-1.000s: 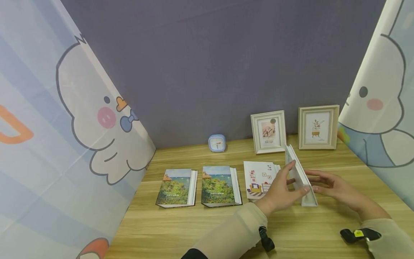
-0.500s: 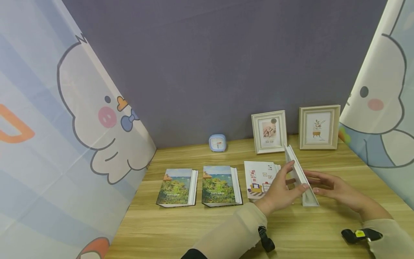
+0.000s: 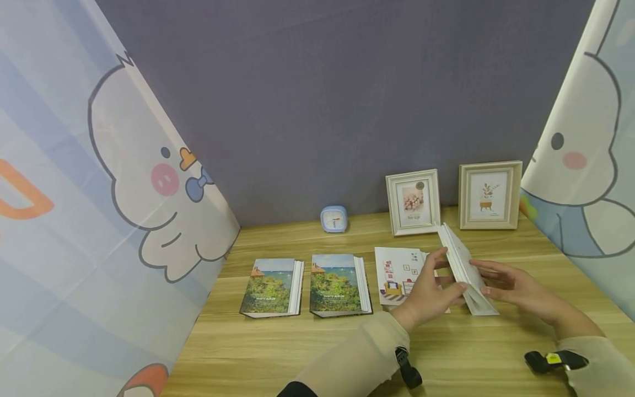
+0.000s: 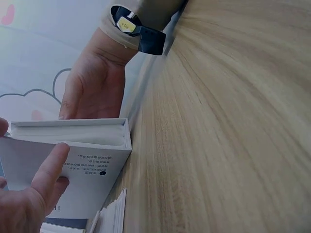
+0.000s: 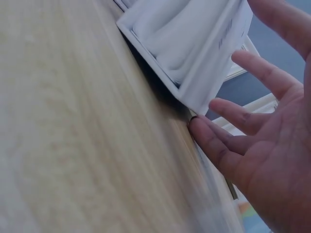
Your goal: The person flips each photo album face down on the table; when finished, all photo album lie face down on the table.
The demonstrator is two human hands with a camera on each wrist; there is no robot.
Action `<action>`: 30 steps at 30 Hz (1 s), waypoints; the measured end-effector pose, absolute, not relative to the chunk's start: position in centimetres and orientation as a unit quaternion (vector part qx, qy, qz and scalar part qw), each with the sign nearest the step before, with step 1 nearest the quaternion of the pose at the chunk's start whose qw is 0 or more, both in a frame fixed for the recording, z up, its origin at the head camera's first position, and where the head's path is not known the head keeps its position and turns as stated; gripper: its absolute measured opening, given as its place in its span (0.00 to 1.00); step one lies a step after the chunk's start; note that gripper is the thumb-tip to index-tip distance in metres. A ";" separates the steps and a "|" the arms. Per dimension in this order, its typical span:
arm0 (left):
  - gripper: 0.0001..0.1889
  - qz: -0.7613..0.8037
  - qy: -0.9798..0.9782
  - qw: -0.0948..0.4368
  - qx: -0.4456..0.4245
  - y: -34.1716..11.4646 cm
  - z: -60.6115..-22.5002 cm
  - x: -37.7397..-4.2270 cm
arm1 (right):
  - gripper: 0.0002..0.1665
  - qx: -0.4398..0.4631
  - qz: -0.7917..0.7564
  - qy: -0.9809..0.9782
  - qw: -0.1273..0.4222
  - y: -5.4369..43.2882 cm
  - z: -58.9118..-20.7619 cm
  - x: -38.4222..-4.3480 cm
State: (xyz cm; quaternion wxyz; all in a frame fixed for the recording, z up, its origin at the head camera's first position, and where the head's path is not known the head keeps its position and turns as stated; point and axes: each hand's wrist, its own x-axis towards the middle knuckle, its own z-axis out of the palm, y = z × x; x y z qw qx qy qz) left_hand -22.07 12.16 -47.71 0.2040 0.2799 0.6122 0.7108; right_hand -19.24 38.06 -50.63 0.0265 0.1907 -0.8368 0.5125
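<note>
A white photo album (image 3: 458, 259) stands on its long edge, leaning left, between my two hands at the right of the table. My left hand (image 3: 429, 292) rests on its left cover, with the thumb (image 4: 54, 162) lying straight along that printed cover in the left wrist view. On the other side, my right hand (image 3: 518, 292) has its fingers spread and touches the right cover with the fingertips (image 5: 217, 106). The album's lower edge and pages show in the right wrist view. Just left lies another white album (image 3: 399, 270) with a furniture drawing, partly covered by my left hand.
Two albums with seaside covers, a left one (image 3: 268, 286) and a right one (image 3: 334, 284), lie side by side on the wooden table (image 3: 278, 347). Behind stand a small blue clock (image 3: 334, 219), a white photo frame (image 3: 413, 203) and a beige frame (image 3: 488, 196) near the grey backdrop.
The upright album has tipped to the left and its near lower end has shifted slightly right, so more of its right cover shows. Both hands stay about it, fingers only slightly moved.
</note>
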 end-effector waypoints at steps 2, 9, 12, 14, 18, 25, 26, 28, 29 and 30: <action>0.40 0.718 0.605 0.208 0.275 12.1 -47.8 -22.0 | 0.37 0.185 0.515 -0.837 0.027 38.1 -50.7 -19.3; 0.40 0.730 0.586 0.219 0.276 11.8 -47.9 -22.1 | 0.37 0.163 0.513 -0.842 0.026 38.3 -50.6 -19.3; 0.40 0.717 0.602 0.210 0.284 11.7 -47.8 -22.3 | 0.37 0.153 0.504 -0.850 0.029 38.5 -50.5 -19.2; 0.40 0.696 0.630 0.189 0.289 11.5 -47.8 -22.4 | 0.37 0.147 0.491 -0.858 0.035 38.6 -50.5 -19.2; 0.38 0.652 0.691 0.141 0.279 11.4 -47.8 -22.4 | 0.37 0.131 0.457 -0.878 0.052 38.8 -50.6 -19.1; 0.36 0.633 0.722 0.122 0.251 11.5 -47.8 -22.4 | 0.38 0.106 0.442 -0.889 0.058 39.1 -50.5 -19.2; 0.36 0.633 0.723 0.123 0.250 11.5 -47.8 -22.4 | 0.38 0.105 0.444 -0.888 0.057 39.1 -50.5 -19.3; 0.36 0.631 0.725 0.125 0.246 11.5 -47.9 -22.5 | 0.38 0.104 0.446 -0.887 0.053 39.2 -50.4 -19.3; 0.36 0.629 0.727 0.125 0.245 11.5 -47.9 -22.6 | 0.38 0.104 0.448 -0.887 0.050 39.3 -50.4 -19.4; 0.36 0.626 0.729 0.125 0.245 11.5 -47.9 -22.6 | 0.38 0.104 0.449 -0.886 0.048 39.3 -50.4 -19.4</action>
